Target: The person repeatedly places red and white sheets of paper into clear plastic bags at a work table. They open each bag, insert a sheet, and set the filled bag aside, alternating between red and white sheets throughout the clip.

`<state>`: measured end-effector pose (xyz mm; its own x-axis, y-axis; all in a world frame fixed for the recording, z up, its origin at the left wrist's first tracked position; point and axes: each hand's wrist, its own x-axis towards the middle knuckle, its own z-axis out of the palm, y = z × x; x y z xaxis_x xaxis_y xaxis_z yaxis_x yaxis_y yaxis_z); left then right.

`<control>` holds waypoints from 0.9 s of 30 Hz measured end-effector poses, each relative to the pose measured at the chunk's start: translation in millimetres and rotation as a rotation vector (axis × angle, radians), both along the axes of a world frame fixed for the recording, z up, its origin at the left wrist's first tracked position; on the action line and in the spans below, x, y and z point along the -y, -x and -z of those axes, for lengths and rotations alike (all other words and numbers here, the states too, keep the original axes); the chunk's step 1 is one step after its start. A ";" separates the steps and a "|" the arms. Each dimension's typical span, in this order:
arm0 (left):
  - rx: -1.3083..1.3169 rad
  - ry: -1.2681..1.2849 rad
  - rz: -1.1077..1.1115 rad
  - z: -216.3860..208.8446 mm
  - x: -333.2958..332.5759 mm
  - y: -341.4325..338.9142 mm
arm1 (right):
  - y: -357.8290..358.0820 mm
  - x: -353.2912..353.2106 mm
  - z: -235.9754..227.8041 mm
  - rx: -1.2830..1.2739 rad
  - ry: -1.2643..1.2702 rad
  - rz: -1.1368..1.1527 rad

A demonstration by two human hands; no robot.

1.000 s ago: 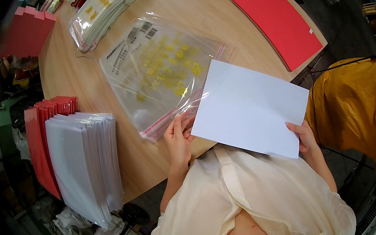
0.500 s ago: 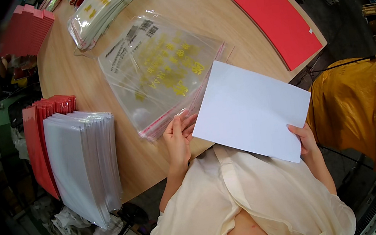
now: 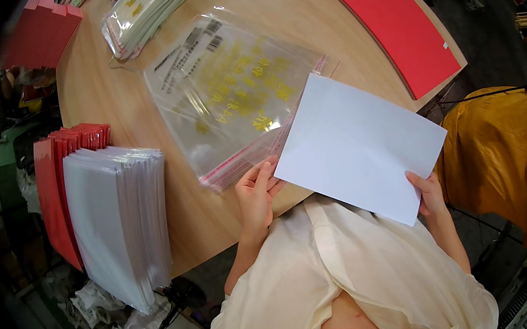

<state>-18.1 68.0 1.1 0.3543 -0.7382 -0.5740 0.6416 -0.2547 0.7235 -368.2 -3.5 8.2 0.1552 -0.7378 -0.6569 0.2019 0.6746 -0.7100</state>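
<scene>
**Hands at a white sheet beside clear printed bags**

The left hand (image 3: 255,198) is at the near edge of a pile of clear bags (image 3: 185,134), its thumb and fingers drawn close about the transparent film; whether they are clamped on it cannot be told. The right hand (image 3: 427,192), well apart from the left, grips the white sheet (image 3: 359,144) near its lower right corner, thumb on the upper face and fingers beneath. The sheet is tilted in plan, in front of the person's torso, with its left corner just beside the left fingertips and its upper left side next to the bags' pink-striped edge. Whether this is one sheet or several in a thin stack is unclear.

Stage shown: the sheet's broad face appears uncovered by film, and enclosure, if any, is not evident; whether its left corner has entered a bag cannot be told. At the left edge of the table (image 3: 193,231), white packets (image 3: 103,215) stand in a thick row beside red packets (image 3: 52,195); their gloss suggests finished, film-wrapped pieces. Apparently remaining unwrapped are the sheet in hand and perhaps the red sheets (image 3: 402,38) at upper right. The bag pile and a tied bundle (image 3: 151,8) beyond it seem unused.
</scene>
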 end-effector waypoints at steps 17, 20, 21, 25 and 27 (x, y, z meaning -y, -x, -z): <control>0.207 -0.067 0.027 -0.4 -5.4 16.2 | -8.2 0.6 -5.6 -0.053 0.069 -0.006; 0.214 -0.050 0.020 0.3 -6.9 16.5 | -11.7 1.9 -8.4 -0.049 0.085 0.007; 0.220 -0.042 0.012 0.1 -7.0 16.4 | -11.4 2.3 -9.5 -0.051 0.093 0.003; 0.279 -0.044 0.006 0.6 -5.7 16.3 | -5.6 4.1 -6.9 -0.026 0.091 -0.025; 0.329 -0.024 -0.009 2.1 -5.4 17.9 | -6.9 4.3 -7.1 -0.022 0.097 -0.016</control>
